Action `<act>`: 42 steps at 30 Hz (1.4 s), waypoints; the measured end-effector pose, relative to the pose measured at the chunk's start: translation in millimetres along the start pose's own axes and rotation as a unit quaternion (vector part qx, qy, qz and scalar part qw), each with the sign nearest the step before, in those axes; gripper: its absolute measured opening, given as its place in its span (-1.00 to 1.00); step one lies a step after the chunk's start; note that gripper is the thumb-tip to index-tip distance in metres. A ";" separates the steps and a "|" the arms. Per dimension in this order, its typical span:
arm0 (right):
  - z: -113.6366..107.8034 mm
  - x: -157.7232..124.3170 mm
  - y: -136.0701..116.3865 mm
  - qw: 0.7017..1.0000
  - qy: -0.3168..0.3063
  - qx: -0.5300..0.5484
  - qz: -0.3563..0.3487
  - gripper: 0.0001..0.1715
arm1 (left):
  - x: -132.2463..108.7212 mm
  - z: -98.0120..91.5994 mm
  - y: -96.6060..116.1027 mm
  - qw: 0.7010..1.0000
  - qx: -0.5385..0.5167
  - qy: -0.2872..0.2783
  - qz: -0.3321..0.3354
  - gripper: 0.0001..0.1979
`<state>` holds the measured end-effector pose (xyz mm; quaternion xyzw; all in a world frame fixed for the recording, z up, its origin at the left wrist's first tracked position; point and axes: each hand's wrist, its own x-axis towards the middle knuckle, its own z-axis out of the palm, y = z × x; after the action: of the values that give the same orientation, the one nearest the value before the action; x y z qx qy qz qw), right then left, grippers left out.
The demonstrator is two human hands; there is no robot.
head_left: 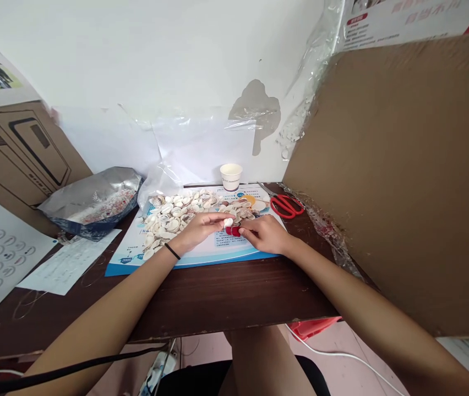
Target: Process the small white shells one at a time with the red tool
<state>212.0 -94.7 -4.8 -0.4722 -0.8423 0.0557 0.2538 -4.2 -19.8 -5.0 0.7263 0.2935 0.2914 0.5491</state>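
My left hand (pixel 200 230), a black band at its wrist, pinches a small white shell (pixel 228 222) between thumb and fingers. Close beside it, my right hand (pixel 266 233) is closed with its thumb and fingers at a small dark-red object (pixel 233 231), whose kind I cannot make out. The shell is just above the red object; whether they touch is unclear. Behind my left hand spreads a heap of pale shells (pixel 176 211). A second group of brownish shells (pixel 238 207) lies just beyond my fingers. Everything rests on a blue-and-white printed sheet (pixel 201 258).
Red-handled scissors (pixel 286 205) lie right of the sheet. A paper cup (pixel 231 177) stands by the wall. At left are an opened silver bag (pixel 94 203) of reddish-white bits and a paper slip (pixel 69 264). Cardboard (pixel 408 176) borders the right side.
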 end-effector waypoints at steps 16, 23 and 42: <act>11.2 2.1 -5.3 0.992 0.048 0.065 0.094 -0.64 | -4.0 5.0 6.0 0.998 0.057 0.009 0.024 -0.54; 17.4 1.1 -4.2 0.987 0.095 0.099 0.085 -0.53 | -8.5 20.5 6.9 0.996 -0.007 0.089 -0.010 -0.55; 13.3 5.3 -0.8 0.949 0.150 0.228 0.158 -0.36 | -7.0 30.2 10.1 0.937 -0.320 0.120 -0.077 -0.67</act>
<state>202.8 -88.9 -14.1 -0.5314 -0.6739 0.2144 0.4664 14.8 -46.2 -2.8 0.4467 0.3033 0.4116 0.7342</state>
